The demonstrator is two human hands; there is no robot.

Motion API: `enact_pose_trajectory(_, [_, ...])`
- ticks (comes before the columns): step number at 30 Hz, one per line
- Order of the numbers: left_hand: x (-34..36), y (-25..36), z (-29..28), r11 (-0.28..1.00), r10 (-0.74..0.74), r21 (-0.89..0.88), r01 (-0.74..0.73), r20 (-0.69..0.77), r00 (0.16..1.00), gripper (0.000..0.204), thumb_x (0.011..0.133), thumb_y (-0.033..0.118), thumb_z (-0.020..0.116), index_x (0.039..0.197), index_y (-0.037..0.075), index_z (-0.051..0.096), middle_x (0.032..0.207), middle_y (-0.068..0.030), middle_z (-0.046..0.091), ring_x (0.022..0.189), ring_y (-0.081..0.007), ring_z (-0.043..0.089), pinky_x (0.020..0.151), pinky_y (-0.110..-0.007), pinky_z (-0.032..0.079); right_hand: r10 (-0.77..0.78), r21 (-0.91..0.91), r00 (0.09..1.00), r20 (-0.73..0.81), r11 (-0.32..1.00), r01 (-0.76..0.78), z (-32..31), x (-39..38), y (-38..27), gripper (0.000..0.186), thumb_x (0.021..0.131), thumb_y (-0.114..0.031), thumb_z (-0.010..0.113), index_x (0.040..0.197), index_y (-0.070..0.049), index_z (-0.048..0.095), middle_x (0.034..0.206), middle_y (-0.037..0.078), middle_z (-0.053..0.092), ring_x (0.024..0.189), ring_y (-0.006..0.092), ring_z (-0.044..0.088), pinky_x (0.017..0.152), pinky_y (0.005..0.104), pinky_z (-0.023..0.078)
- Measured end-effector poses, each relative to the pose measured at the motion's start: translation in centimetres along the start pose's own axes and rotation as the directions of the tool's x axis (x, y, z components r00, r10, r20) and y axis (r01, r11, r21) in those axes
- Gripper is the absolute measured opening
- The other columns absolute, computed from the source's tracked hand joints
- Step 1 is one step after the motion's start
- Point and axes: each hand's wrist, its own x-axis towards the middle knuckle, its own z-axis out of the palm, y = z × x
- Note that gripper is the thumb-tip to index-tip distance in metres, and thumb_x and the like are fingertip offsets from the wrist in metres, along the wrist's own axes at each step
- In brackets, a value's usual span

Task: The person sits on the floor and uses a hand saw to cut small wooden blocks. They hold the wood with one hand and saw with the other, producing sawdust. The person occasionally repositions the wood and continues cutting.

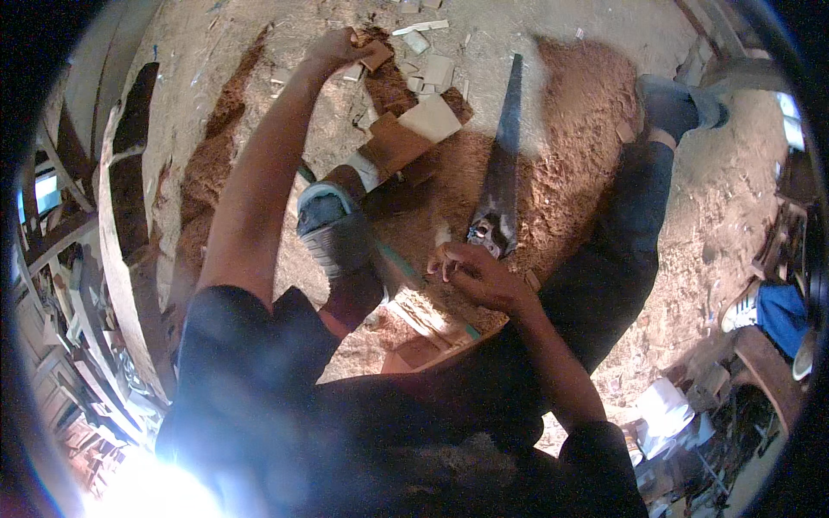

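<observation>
My left hand [332, 50] is stretched out far ahead, its fingers closed on a small wooden block [377, 56] near a scatter of offcuts. My right hand [484, 278] is closed round the handle end of a handsaw [499, 177], close to my lap. The saw's dark blade points away from me, its tip beside the offcuts. Left of the blade lies a wooden board [401, 141], partly in sunlight, with my sandalled left foot [331, 224] at its near end. The saw handle is mostly hidden by my fingers.
Several small wood offcuts [438, 72] litter the ground ahead. Reddish sawdust [574, 112] is heaped right of the blade. My right foot [678, 105] rests beyond it. Stacked timber [129, 250] lines the left side. Another person's blue-trousered leg [781, 318] shows at far right, above scrap pieces [665, 406].
</observation>
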Motion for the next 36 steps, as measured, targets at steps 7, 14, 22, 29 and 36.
enact_pose_trajectory(7, [2.7, 2.5, 4.2, 0.986, -0.039, 0.163, 0.043, -0.031, 0.999, 0.059, 0.086, 0.050, 0.068, 0.125, 0.006, 0.064, 0.119, -0.0211, 0.070, 0.110, -0.0360, 0.069, 0.097, -0.050, 0.055, 0.198, -0.344, 0.951, -0.239, 0.898, -0.273, 0.4, -0.7, 2.0, 0.032, 0.094, -0.029, 0.064, 0.115, -0.005, 0.063, 0.100, 0.017, 0.069, 0.092, 0.0351, 0.068, 0.080, 0.0441, 0.053])
enact_pose_trajectory(14, [-1.6, 2.9, -0.9, 0.883, -0.111, -0.468, 0.033, -0.140, 0.984, 0.044, 0.093, 0.040, 0.063, 0.114, 0.002, 0.069, 0.100, -0.0225, 0.073, 0.102, -0.0378, 0.072, 0.092, -0.053, 0.055, 0.305, -0.339, 0.914, -0.268, 0.858, -0.385, 0.9, -0.4, 3.1, 0.035, 0.094, -0.029, 0.063, 0.120, -0.004, 0.062, 0.102, 0.019, 0.071, 0.093, 0.0373, 0.070, 0.082, 0.0466, 0.055])
enact_pose_trajectory(22, [-12.4, 9.5, -10.7, -0.072, 0.109, -0.996, -0.061, -0.068, 0.992, 0.028, 0.104, 0.019, 0.057, 0.120, -0.004, 0.060, 0.111, -0.0123, 0.070, 0.103, -0.0240, 0.072, 0.092, -0.036, 0.058, 0.378, -0.534, 0.903, -0.205, 0.730, -0.427, 0.8, 0.4, 6.5, 0.032, 0.094, -0.029, 0.062, 0.111, -0.003, 0.067, 0.103, 0.019, 0.073, 0.094, 0.0375, 0.070, 0.083, 0.0447, 0.055])
enact_pose_trajectory(29, [-17.3, 12.0, -7.2, 0.248, -0.237, -0.968, 0.043, -0.018, 0.971, 0.032, 0.095, 0.034, 0.073, 0.100, 0.003, 0.076, 0.081, -0.0011, 0.070, 0.070, -0.0085, 0.059, 0.063, -0.025, 0.047, 0.337, -0.448, 0.928, -0.160, 0.812, -0.373, 0.7, -0.3, 6.1, 0.033, 0.094, -0.034, 0.068, 0.108, -0.003, 0.066, 0.101, 0.018, 0.073, 0.095, 0.0346, 0.070, 0.082, 0.0443, 0.053])
enact_pose_trajectory(36, [-17.2, 12.3, 0.9, 0.612, -0.389, -0.781, 0.128, -0.156, 0.908, 0.034, 0.080, 0.033, 0.084, 0.097, 0.004, 0.079, 0.086, -0.0121, 0.077, 0.078, -0.0229, 0.074, 0.074, -0.036, 0.057, 0.335, -0.627, 0.916, -0.222, 0.670, -0.397, -0.3, -2.3, 13.9, 0.038, 0.088, -0.030, 0.072, 0.110, -0.001, 0.061, 0.105, 0.022, 0.070, 0.098, 0.0393, 0.069, 0.083, 0.0489, 0.054])
